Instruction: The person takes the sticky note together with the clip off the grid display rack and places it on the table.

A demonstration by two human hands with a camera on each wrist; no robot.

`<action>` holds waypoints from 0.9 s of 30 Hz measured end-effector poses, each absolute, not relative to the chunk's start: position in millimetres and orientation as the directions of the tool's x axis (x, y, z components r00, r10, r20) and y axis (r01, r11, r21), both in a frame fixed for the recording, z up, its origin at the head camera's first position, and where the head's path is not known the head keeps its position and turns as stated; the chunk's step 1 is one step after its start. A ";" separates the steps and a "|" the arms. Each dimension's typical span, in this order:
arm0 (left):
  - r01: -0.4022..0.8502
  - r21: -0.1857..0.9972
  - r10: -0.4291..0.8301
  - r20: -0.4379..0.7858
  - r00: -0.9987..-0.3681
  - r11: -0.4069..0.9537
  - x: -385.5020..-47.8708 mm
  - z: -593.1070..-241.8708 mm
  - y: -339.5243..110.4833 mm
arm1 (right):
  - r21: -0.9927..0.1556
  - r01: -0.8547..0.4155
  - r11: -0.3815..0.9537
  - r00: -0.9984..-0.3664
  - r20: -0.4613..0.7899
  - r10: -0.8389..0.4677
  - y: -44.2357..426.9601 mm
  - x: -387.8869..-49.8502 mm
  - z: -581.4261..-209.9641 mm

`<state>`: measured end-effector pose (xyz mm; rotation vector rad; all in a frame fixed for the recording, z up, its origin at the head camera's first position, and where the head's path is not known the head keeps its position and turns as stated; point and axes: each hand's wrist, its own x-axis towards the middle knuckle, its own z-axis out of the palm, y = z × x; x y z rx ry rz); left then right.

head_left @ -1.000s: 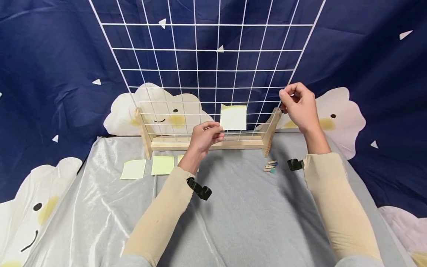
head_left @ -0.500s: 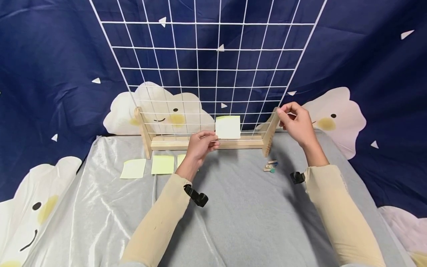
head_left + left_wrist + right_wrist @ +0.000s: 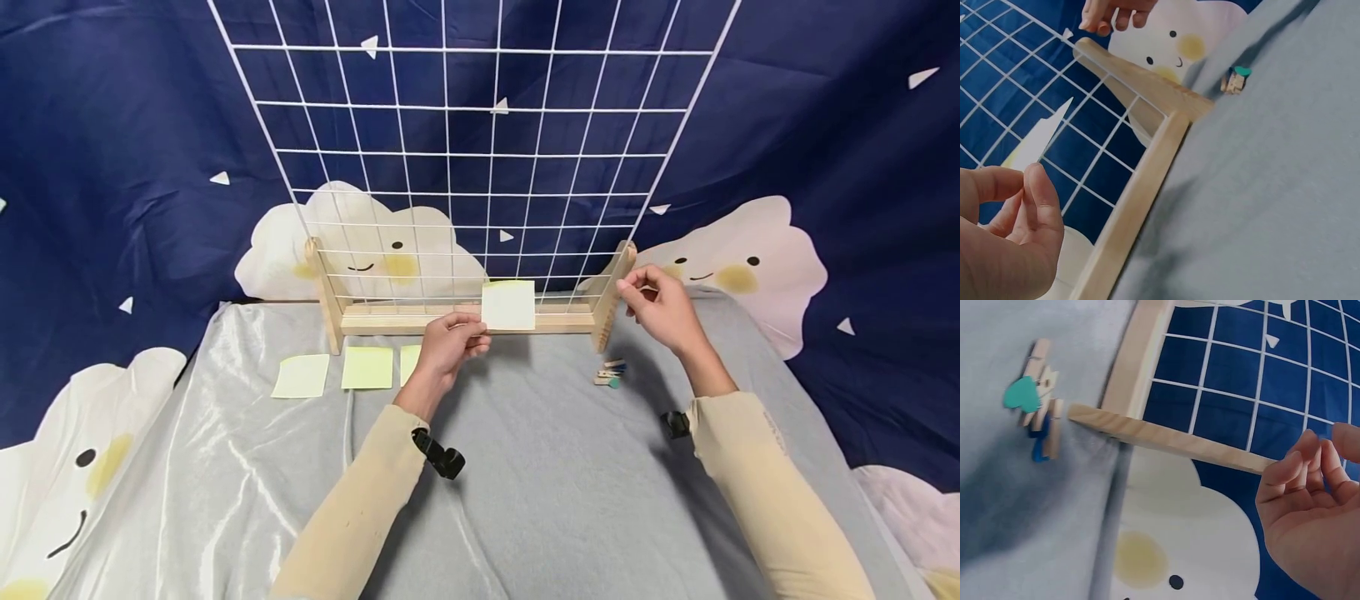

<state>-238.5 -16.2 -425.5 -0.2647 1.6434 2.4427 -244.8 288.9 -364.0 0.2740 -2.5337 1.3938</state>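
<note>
My left hand (image 3: 448,350) pinches a pale yellow sticky note (image 3: 508,306) by its lower left corner, in front of the wire grid's bottom rows. Seen nearly edge-on in the left wrist view, the note (image 3: 1044,137) sits between thumb and fingers. Beside the right wooden foot (image 3: 613,296) of the grid stand, my right hand (image 3: 660,307) hovers with loosely bent fingers and nothing in them. Below it on the cloth lies a small cluster of wooden clothespins (image 3: 611,372); up close in the right wrist view, a teal heart (image 3: 1022,395) and a blue piece decorate them.
A white wire grid (image 3: 468,154) rises from a wooden base (image 3: 390,321) at the table's back. To the left, several sticky notes lie in a row, among them a pale one (image 3: 302,377) and a yellower one (image 3: 367,368). Grey cloth (image 3: 555,475) covers the table.
Both hands have come down. The sticky note has moved lower with my left hand, from the grid's lower rows to in front of the wooden base. The clothespins have stayed put.
</note>
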 end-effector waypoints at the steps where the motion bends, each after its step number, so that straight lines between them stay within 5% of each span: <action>1: -0.255 0.893 0.056 -0.253 -0.966 -0.370 -238.1 -427.5 -16.8 | -0.800 -0.272 0.535 -0.955 0.292 -0.049 292.0 -247.0 -369.6; 27: -0.337 0.887 0.051 -0.338 -0.940 -0.315 -228.4 -469.3 -27.5 | -0.779 -0.200 0.595 -0.979 0.190 -0.080 311.3 -244.5 -421.8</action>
